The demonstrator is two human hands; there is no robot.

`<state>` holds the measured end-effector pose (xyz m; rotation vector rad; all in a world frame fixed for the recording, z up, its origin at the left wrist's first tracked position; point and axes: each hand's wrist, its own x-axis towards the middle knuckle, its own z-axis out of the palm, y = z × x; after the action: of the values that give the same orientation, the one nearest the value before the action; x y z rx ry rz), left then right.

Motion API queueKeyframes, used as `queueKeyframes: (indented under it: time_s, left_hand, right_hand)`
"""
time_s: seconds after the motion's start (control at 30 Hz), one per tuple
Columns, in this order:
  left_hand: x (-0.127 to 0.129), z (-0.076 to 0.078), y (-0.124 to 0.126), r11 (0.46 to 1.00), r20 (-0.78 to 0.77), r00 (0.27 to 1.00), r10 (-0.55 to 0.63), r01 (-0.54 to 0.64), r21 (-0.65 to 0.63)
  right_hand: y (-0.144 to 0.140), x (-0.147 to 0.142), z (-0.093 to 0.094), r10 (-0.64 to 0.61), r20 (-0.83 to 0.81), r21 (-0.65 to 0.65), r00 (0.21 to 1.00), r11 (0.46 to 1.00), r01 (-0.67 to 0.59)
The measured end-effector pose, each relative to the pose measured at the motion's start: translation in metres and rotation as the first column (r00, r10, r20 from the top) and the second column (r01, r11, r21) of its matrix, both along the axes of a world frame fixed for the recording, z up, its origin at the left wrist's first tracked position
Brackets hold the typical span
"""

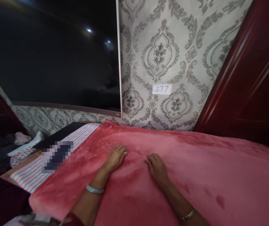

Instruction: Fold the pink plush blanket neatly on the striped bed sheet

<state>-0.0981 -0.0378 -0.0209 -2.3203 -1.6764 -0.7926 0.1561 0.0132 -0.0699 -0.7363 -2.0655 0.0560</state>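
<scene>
While left hand (116, 157) and right hand (158, 169) touch pink blanket (209, 175), fingers (121, 150) sit half curled; grip unclear; blanket spreads beneath both.

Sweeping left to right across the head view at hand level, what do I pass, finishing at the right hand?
Polka-dot cloth, striped fabric, left hand, right hand.

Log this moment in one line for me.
left hand: on pink blanket | right hand: on pink blanket | grip: unclear | striped fabric: along blanket's left edge
</scene>
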Motion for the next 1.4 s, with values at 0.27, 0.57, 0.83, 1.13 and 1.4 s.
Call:
queueKeyframes:
  time_s: [0.27, 0.57, 0.83, 1.13, 1.4]
  left_hand:
    - [-0.046, 0.017, -0.021, 0.963, 0.018, 1.000, -0.002, 0.007, -0.270]
    - [-0.123, 0.018, -0.035, 0.945, -0.044, 0.996, 0.080, -0.090, -0.315]
    - [-0.114, 0.003, -0.031, 0.948, -0.009, 0.978, 0.210, -0.206, -0.243]
    - [-0.105, 0.020, -0.028, 0.849, -0.062, 0.862, 0.503, -0.506, -0.154]
    - [-0.105, 0.059, -0.012, 0.794, -0.203, 0.803, 0.560, -0.591, -0.145]
  right_hand:
    - [-0.001, 0.007, -0.002, 0.039, -0.017, -0.021, 0.999, 0.999, -0.039]
    - [0.002, 0.006, -0.009, 0.060, -0.010, -0.061, 0.998, 0.996, -0.061]
    - [0.005, 0.008, -0.012, 0.056, 0.060, -0.108, 0.997, 0.993, -0.050]
    - [0.005, 0.006, -0.013, 0.069, 0.097, -0.167, 0.993, 0.985, -0.052]
    - [0.005, 0.018, 0.006, 0.007, 0.052, -0.200, 0.999, 0.980, 0.004]
